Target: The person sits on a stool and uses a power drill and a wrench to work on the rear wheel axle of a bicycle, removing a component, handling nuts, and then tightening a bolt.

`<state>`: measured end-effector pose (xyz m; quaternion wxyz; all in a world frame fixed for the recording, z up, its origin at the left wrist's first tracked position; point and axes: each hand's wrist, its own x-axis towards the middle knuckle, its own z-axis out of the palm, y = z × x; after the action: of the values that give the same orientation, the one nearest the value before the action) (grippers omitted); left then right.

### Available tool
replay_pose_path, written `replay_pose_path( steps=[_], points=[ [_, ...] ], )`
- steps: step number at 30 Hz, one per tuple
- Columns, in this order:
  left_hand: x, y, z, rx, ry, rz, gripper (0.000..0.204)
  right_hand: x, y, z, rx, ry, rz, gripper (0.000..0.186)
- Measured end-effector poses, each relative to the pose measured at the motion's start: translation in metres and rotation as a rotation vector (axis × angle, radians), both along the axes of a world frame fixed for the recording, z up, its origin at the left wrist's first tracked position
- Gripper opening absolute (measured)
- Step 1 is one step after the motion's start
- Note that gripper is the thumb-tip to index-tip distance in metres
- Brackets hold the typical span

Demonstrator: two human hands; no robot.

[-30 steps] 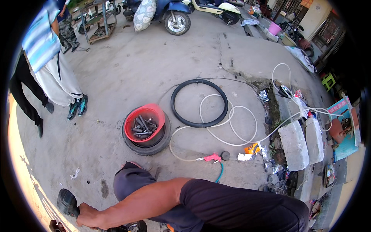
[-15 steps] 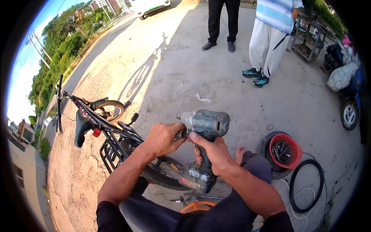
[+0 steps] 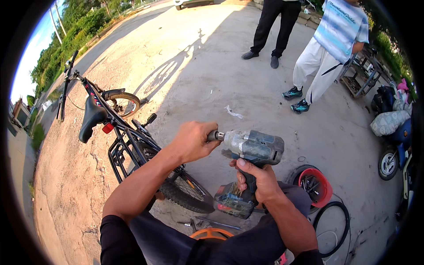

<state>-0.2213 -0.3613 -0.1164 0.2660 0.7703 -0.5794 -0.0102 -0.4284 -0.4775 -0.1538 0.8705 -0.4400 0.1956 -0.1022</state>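
Gripping power tool w/ R hand, clamping L hand on socket at its nose, holding both nr bike wheel.

Sunlit ground on your left, grey shade ahead! A bicycle stands at your left, a white scrap lies out front, a thin rod close in, a tyre and black ring-shaped tube rightward.

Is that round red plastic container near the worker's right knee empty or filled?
Not empty: the round red plastic container has dark, tube-like metal pieces lying inside. How deep they go, I cannot tell.
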Motion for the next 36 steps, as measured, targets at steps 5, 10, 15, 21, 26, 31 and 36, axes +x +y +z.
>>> replay_pose_path(
  steps=[5, 10, 15, 21, 26, 31, 36],
  points=[
    [0.004, 0.003, -0.006, 0.097, -0.010, -0.054, 0.015, 0.000, -0.006, -0.005, -0.393, 0.031, 0.126, 0.024],
    [0.024, 0.021, -0.018, 0.168, 0.431, -0.119, 0.013, 0.013, 0.000, -0.025, -0.678, -0.167, -0.103, 0.045],
    [0.031, 0.018, -0.030, 0.248, 0.431, -0.159, 0.017, 0.004, -0.001, -0.028, -1.011, -0.051, -0.086, 0.031],
    [0.015, 0.018, -0.017, 0.310, 0.552, -0.169, 0.014, 0.004, -0.003, -0.033, -0.934, -0.072, -0.025, 0.037],
    [0.019, 0.017, -0.031, 0.258, 0.466, -0.122, 0.011, 0.007, -0.001, -0.035, -0.764, -0.208, -0.064, 0.048],
    [-0.001, 0.011, -0.008, 0.060, 0.115, 0.079, 0.023, 0.015, -0.009, -0.017, -0.359, -0.039, -0.084, 0.031],
    [-0.010, -0.018, 0.011, -0.116, -0.196, -0.106, 0.029, 0.001, -0.027, 0.004, -0.100, -0.048, -0.238, 0.020]
  ],
)
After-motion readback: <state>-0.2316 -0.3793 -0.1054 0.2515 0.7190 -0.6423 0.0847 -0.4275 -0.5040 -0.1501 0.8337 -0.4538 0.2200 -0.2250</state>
